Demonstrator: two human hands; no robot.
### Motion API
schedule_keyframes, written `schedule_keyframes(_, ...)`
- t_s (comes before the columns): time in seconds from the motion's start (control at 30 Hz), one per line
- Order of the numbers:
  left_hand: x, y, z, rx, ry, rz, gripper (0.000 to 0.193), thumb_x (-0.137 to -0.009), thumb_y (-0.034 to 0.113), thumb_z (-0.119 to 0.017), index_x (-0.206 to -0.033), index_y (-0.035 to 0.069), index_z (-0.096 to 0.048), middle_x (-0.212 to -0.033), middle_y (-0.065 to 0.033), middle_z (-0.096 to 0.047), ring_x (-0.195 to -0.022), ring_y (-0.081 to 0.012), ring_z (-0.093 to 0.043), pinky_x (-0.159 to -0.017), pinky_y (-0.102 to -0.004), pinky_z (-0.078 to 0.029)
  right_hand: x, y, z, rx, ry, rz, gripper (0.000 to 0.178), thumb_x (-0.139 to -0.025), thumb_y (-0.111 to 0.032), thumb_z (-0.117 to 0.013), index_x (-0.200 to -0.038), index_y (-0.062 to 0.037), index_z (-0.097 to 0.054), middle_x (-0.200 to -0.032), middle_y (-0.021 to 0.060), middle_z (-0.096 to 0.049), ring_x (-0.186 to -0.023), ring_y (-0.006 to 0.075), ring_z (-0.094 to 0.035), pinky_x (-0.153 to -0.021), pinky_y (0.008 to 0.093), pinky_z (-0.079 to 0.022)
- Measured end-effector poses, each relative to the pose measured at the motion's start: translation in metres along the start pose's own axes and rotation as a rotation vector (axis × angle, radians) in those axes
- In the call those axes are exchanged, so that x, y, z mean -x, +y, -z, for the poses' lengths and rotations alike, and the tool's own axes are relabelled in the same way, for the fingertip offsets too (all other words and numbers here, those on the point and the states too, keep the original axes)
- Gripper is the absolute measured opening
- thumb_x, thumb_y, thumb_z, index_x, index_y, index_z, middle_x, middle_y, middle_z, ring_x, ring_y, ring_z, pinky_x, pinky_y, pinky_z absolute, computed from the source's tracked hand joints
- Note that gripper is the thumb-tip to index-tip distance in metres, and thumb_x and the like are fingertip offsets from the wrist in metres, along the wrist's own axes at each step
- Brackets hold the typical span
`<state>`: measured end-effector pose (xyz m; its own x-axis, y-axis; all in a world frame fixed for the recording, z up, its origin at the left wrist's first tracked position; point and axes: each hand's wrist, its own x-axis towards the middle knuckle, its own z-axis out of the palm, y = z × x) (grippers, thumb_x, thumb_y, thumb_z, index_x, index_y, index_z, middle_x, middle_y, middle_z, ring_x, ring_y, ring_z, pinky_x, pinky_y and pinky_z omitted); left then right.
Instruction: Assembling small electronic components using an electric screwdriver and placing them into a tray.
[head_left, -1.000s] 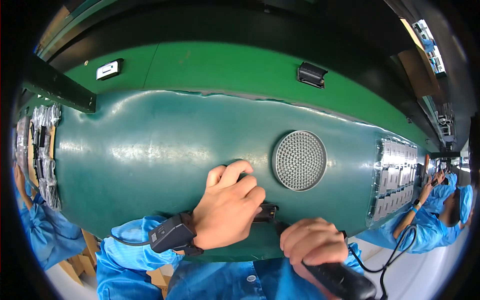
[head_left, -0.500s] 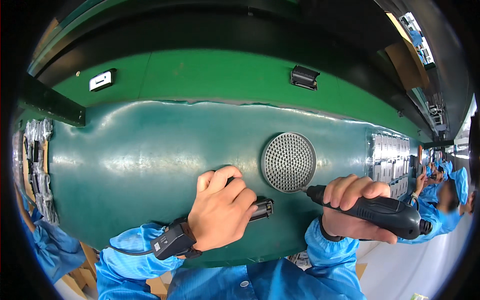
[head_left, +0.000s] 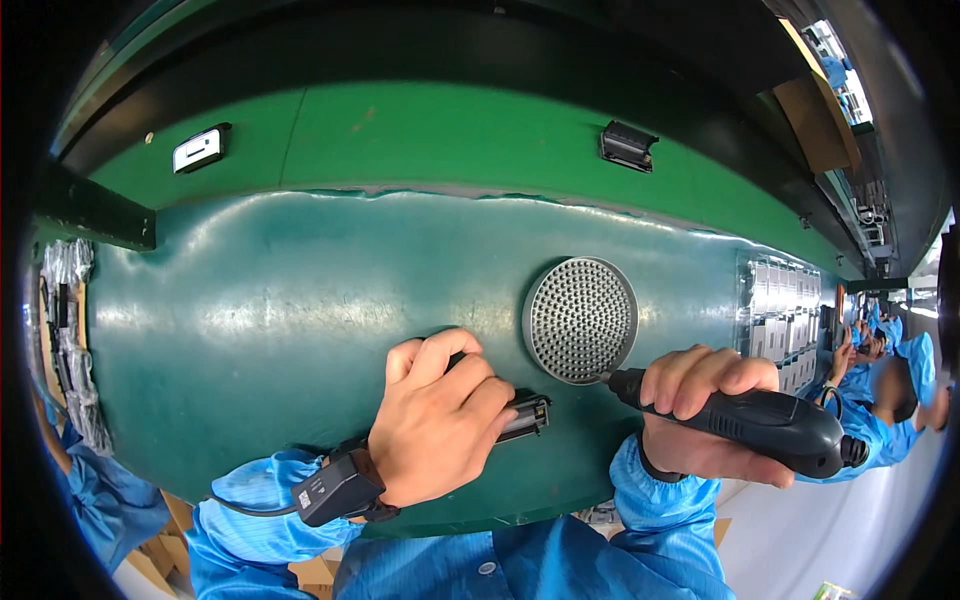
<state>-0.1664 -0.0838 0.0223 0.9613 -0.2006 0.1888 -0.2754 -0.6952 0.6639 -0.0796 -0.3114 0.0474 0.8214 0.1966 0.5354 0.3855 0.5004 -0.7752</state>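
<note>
My left hand (head_left: 435, 420) is closed, back of the hand up, around a black plastic housing (head_left: 527, 417). One end of it sticks out past the fingers; the rest is hidden under the palm. My right hand (head_left: 705, 405) grips a black electric screwdriver (head_left: 765, 425) lying slantwise across the palm. Its tip points left and is at the lower right rim of a round grey screw tray (head_left: 582, 318), whose surface is covered with small knobs or holes. Whether a screw sits on the tip is too small to tell.
Beyond the green work mat (head_left: 300, 330) runs a green belt (head_left: 400, 130). On it lie a white-faced device (head_left: 198, 148) and an open black housing (head_left: 628, 147). Clear trays of parts (head_left: 785, 315) stand at right, wrapped parts (head_left: 70, 350) at left. A co-worker (head_left: 895, 390) sits at right.
The view has shifted slightly. My left hand with the housing appears a little further left; the screwdriver tip remains at the tray's rim.
</note>
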Motion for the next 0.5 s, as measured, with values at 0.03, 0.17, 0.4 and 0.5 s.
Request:
schedule_keyframes(0.03, 0.0003, -0.0002, -0.0002, -0.004, 0.001, -0.002, 0.022, -0.073, 0.013, -0.082, -0.093, 0.01, -0.072, -0.095, -0.0009, -0.062, -0.114, -0.0286, -0.055, -0.094, -0.0444, -0.036, 0.0003, 0.0003, -0.0008, 0.001, -0.004, 0.004, 0.091, -0.081, -0.089, -0.054, -0.113, -0.003, -0.05, -0.077, 0.0123, -0.058, -0.063, 0.0236, -0.055, -0.049, 0.0375, -0.049)
schedule_keyframes(0.17, 0.0, 0.0001, -0.0006, -0.003, 0.004, -0.001, 0.022, -0.073, 0.012, -0.082, -0.093, 0.01, -0.073, -0.095, -0.0009, -0.062, -0.114, -0.0286, -0.055, -0.094, -0.0444, -0.036, 0.0, -0.0002, -0.0027, 0.018, -0.006, 0.002, 0.091, -0.081, -0.089, -0.053, -0.112, -0.0032, -0.05, -0.076, 0.0119, -0.057, -0.062, 0.0232, -0.055, -0.049, 0.0374, -0.049)
schedule_keyframes(0.4, -0.0015, 0.0011, 0.0025, 0.025, -0.027, 0.007, 0.02, -0.074, 0.011, -0.08, -0.092, 0.01, -0.073, -0.094, -0.0013, -0.062, -0.115, -0.0285, -0.055, -0.096, -0.0447, -0.036, -0.0005, -0.0013, -0.0029, 0.028, 0.05, 0.024, 0.094, -0.079, -0.091, -0.053, -0.111, -0.0027, -0.049, -0.076, 0.013, -0.058, -0.06, 0.0244, -0.056, -0.05, 0.0383, -0.05)
schedule_keyframes(0.5, -0.0009, 0.0017, 0.0038, 0.037, -0.053, 0.029, 0.018, -0.074, 0.01, -0.079, -0.091, 0.01, -0.072, -0.094, -0.0016, -0.062, -0.116, -0.0283, -0.055, -0.097, -0.0448, -0.035, -0.0002, 0.001, -0.0023, 0.046, 0.042, 0.003, 0.092, -0.081, -0.09, -0.052, -0.111, -0.0038, -0.048, -0.075, 0.0112, -0.056, -0.061, 0.0227, -0.054, -0.049, 0.0369, -0.049)
